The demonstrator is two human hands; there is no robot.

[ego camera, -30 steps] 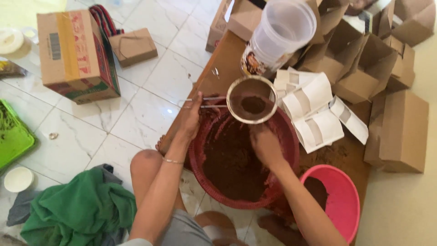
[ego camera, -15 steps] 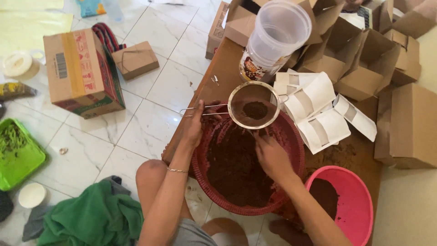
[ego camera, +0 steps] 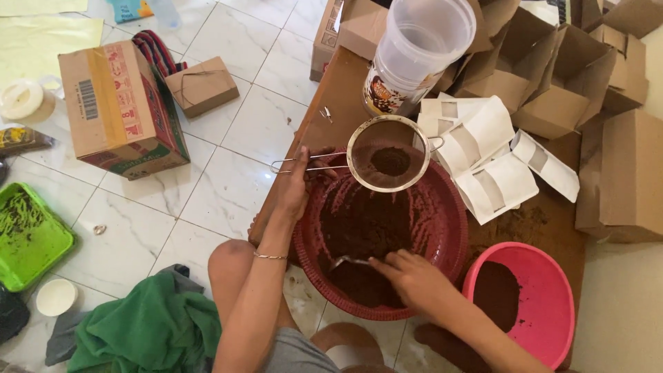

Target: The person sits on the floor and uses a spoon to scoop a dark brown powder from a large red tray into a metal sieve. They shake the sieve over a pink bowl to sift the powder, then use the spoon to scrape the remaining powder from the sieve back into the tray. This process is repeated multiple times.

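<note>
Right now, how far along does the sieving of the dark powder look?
Done: some sifted powder lies in the pink plastic basin. In hand: the left hand holds the round metal sieve over the red plastic basin; the right hand scoops with a metal spoon. Left: much powder, and the white pouches look unfilled.

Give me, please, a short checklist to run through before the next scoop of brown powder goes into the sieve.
1. Sieve held over the red basin: ok, left hand grips its wire handle.
2. Spoon in the right hand: ok, its tip is in the brown powder.
3. Room in the sieve: ok, only a small heap lies in it.
4. White pouches clear of the basin: not ok, one touches its rim.
5. Spoon loaded: cannot tell.
</note>
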